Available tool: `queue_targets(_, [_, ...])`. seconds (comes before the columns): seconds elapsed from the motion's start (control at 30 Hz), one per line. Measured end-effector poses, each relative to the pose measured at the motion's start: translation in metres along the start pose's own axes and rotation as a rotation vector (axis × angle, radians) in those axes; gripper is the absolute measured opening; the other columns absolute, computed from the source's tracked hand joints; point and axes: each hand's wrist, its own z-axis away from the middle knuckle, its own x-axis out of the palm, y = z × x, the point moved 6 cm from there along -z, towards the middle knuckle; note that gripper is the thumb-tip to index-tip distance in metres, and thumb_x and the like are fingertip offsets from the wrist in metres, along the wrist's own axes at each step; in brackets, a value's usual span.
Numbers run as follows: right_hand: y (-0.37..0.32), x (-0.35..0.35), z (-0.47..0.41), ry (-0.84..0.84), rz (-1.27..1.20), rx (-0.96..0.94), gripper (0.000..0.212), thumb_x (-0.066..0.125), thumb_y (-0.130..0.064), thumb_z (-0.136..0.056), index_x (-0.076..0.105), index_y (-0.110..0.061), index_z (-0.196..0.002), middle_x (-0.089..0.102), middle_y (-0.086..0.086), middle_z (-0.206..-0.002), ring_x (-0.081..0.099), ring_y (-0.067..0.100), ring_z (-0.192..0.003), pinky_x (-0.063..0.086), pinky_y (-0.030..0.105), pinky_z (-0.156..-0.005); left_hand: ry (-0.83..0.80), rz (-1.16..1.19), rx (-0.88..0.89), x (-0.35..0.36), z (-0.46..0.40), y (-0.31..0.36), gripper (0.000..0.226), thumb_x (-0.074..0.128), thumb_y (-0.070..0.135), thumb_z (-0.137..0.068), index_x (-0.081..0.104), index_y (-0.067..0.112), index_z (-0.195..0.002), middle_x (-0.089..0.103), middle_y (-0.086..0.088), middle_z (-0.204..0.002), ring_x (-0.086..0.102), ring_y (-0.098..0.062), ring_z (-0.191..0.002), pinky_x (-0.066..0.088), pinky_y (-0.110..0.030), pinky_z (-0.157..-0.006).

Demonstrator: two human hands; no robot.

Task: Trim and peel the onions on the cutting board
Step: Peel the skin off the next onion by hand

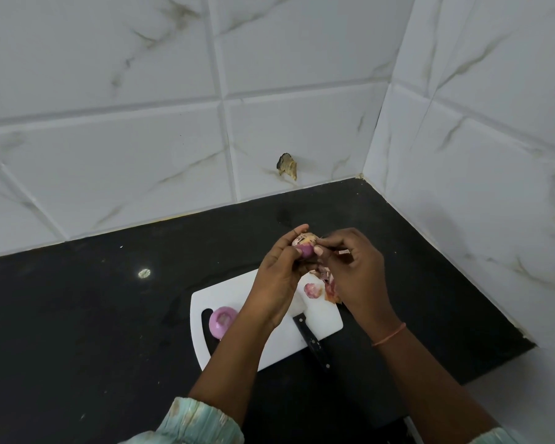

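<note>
the left hand (281,270) gripped a half-skinned onion (305,245) above the cutting board's (237,293) far edge; the right hand (354,267) pinched its loose skin; a peeled onion (222,320) sat near the board's left edge; a knife (311,339) overhung its near edge

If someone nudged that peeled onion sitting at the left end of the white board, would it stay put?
Probably not for long. The peeled onion looks round and smooth, so it would likely roll. Its glossy skinless surface suggests it may be slippery to pinch. It sits near the cutting board edge, so a push could send it onto the black counter.
</note>
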Motion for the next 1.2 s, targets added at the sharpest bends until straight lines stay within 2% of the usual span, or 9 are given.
queue_targets(0.27, [-0.008,-0.001,-0.001,-0.006,0.065,-0.045,0.008,0.074,-0.011,-0.084,0.07,-0.007,-0.09,0.067,-0.001,-0.088,0.062,0.0,-0.081,0.048,0.006,-0.074,0.016,0.002,-0.025,0.0,-0.003,-0.003,0.034,0.039,0.007,-0.101,0.064,0.021,-0.12,0.07,-0.009,-0.116,0.066,-0.026,-0.111,0.056,-0.029,-0.088])
queue_targets(0.47, [-0.014,0.003,0.0,-0.017,0.037,-0.066,0.014,0.073,-0.009,-0.084,0.072,-0.008,-0.098,0.066,-0.003,-0.093,0.063,-0.001,-0.083,0.049,0.006,-0.075,-0.009,-0.048,0.007,-0.002,-0.003,-0.004,0.031,0.041,0.012,-0.104,0.06,0.016,-0.128,0.072,-0.005,-0.113,0.068,-0.023,-0.108,0.056,-0.03,-0.09])
queue_targets(0.63, [-0.012,0.003,-0.003,-0.005,0.078,-0.058,0.007,0.074,-0.008,-0.083,0.073,-0.006,-0.089,0.068,0.001,-0.086,0.064,0.004,-0.077,0.052,0.01,-0.072,-0.011,-0.103,0.015,-0.004,-0.003,-0.004,0.032,0.04,0.014,-0.104,0.06,0.018,-0.128,0.072,-0.002,-0.11,0.069,-0.017,-0.101,0.054,-0.024,-0.081])
queue_targets(0.73, [-0.011,0.0,-0.005,0.005,0.024,-0.011,0.01,0.074,-0.008,-0.083,0.073,-0.008,-0.092,0.069,-0.002,-0.087,0.066,0.004,-0.079,0.053,0.012,-0.072,-0.018,-0.08,0.007,-0.004,-0.002,-0.002,0.034,0.038,0.012,-0.104,0.062,0.017,-0.127,0.071,-0.005,-0.113,0.069,-0.017,-0.1,0.054,-0.023,-0.079])
queue_targets(0.83, [-0.013,0.002,-0.006,-0.022,-0.089,0.024,0.018,0.074,-0.014,-0.083,0.071,-0.01,-0.101,0.068,-0.003,-0.094,0.066,0.003,-0.087,0.053,0.011,-0.076,-0.013,-0.034,0.009,-0.006,-0.003,-0.002,0.034,0.039,0.013,-0.104,0.061,0.014,-0.13,0.069,-0.009,-0.118,0.068,-0.021,-0.107,0.055,-0.026,-0.084])
queue_targets(0.93, [-0.014,0.006,-0.004,-0.051,-0.083,-0.008,0.018,0.075,-0.017,-0.082,0.072,-0.011,-0.099,0.066,-0.002,-0.097,0.066,0.005,-0.087,0.053,0.013,-0.077,-0.002,-0.022,0.028,-0.005,-0.004,-0.001,0.034,0.039,0.015,-0.105,0.06,0.015,-0.131,0.069,-0.01,-0.12,0.065,-0.024,-0.113,0.054,-0.032,-0.095])
queue_targets(1.0, [-0.014,0.004,-0.003,-0.032,-0.049,-0.039,0.013,0.073,-0.014,-0.084,0.071,-0.007,-0.095,0.066,0.001,-0.094,0.066,0.006,-0.085,0.054,0.015,-0.076,0.011,-0.037,0.049,-0.004,-0.003,0.0,0.033,0.038,0.013,-0.104,0.06,0.017,-0.13,0.07,-0.007,-0.115,0.067,-0.021,-0.109,0.055,-0.029,-0.09])
queue_targets(1.07, [-0.016,0.001,-0.003,-0.007,-0.012,-0.08,0.007,0.071,-0.01,-0.086,0.071,-0.006,-0.091,0.067,0.002,-0.091,0.064,0.004,-0.085,0.051,0.012,-0.075,0.018,-0.058,0.073,-0.002,-0.002,0.002,0.033,0.039,0.012,-0.104,0.06,0.018,-0.129,0.071,-0.003,-0.112,0.068,-0.018,-0.104,0.055,-0.025,-0.084])
queue_targets(1.2, [-0.02,0.002,-0.003,-0.025,0.032,-0.101,0.007,0.07,-0.008,-0.086,0.069,-0.007,-0.093,0.066,-0.001,-0.09,0.062,0.0,-0.084,0.048,0.006,-0.075,0.029,-0.112,0.114,-0.001,-0.001,0.005,0.031,0.04,0.013,-0.104,0.06,0.022,-0.127,0.071,0.002,-0.11,0.068,-0.015,-0.102,0.055,-0.025,-0.084])
